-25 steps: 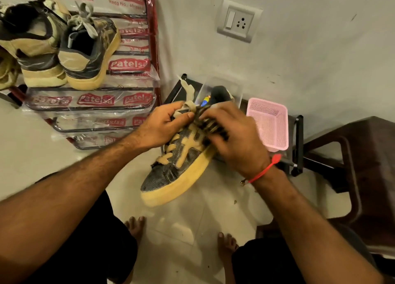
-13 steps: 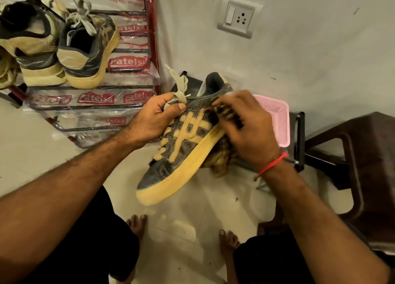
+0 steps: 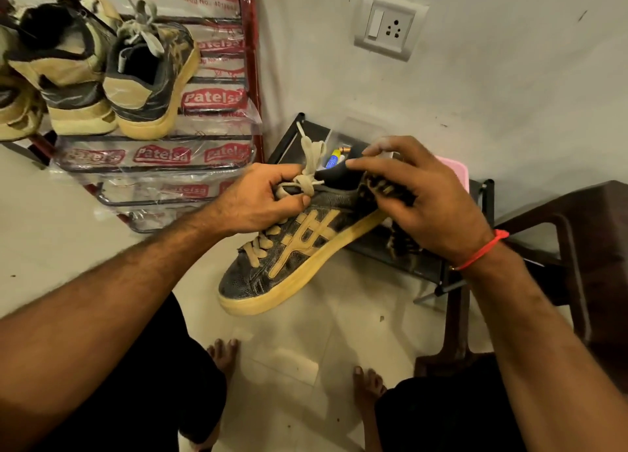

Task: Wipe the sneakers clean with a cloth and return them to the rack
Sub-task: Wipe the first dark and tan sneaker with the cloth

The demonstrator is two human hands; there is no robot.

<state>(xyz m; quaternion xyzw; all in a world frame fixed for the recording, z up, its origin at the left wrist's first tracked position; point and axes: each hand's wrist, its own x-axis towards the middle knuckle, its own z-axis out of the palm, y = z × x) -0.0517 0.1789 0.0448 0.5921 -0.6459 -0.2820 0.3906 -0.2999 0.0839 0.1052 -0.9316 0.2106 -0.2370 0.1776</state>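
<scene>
Hands [image 3: 261,198] grip cracked leather sneaker [image 3: 299,247], mottled cloth [image 3: 384,188].

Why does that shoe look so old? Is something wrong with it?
The sneaker held by the left hand has cracked, worn dark leather and a yellowed sole. Its laces hang loose. The right hand wipes its heel with a patterned cloth. Nothing is spilled.

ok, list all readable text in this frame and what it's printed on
"Patelsa": red and white logo repeated across the clear plastic wrap on the shoe rack.
"Regd No. 401...": small line under the logos near the top of the wrap; the last digits are blurred.
Sneaker in the hands: stripe pattern only, no lettering.
Wall switch plate: no text.
Small items in the clear box: too small to read.
</scene>
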